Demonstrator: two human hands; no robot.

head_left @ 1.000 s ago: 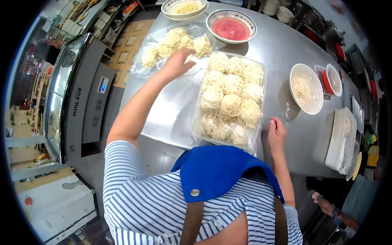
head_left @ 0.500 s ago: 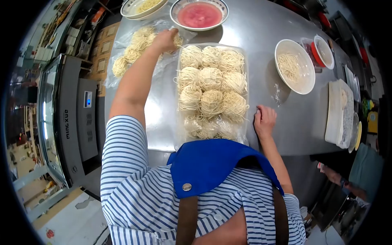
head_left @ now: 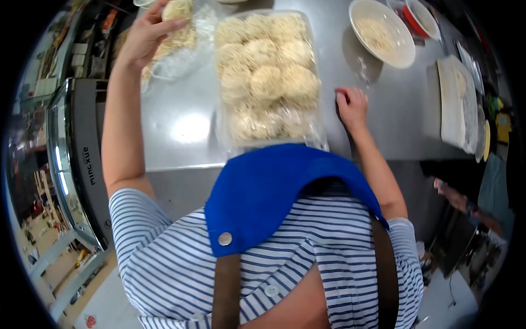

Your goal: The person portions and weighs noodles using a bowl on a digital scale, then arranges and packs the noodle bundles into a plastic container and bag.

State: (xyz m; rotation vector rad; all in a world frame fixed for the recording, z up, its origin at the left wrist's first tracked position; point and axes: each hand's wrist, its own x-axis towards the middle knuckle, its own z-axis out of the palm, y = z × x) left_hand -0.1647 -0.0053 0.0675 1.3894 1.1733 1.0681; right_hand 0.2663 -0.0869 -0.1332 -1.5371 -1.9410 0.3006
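Note:
My left hand is at the upper left, its thumb and fingers closed round a nest of pale noodles. More noodles lie beneath it on a crumpled clear plastic bag. In front of me stands a clear plastic tray filled with rows of noodle nests; plastic film covers the nearest row. To the right of that tray, my right hand rests on the steel table with its fingers curled in and nothing visible in them.
A white bowl with some loose noodles stands on the steel table at the upper right. Beyond it are a red-and-white bowl and a white rectangular container. A glass-fronted machine stands left of the table.
My left hand has moved left, from the right end of the noodle pile, and now has a nest in its fingers. The view has shifted, leaving the pink-filled bowl almost out of frame.

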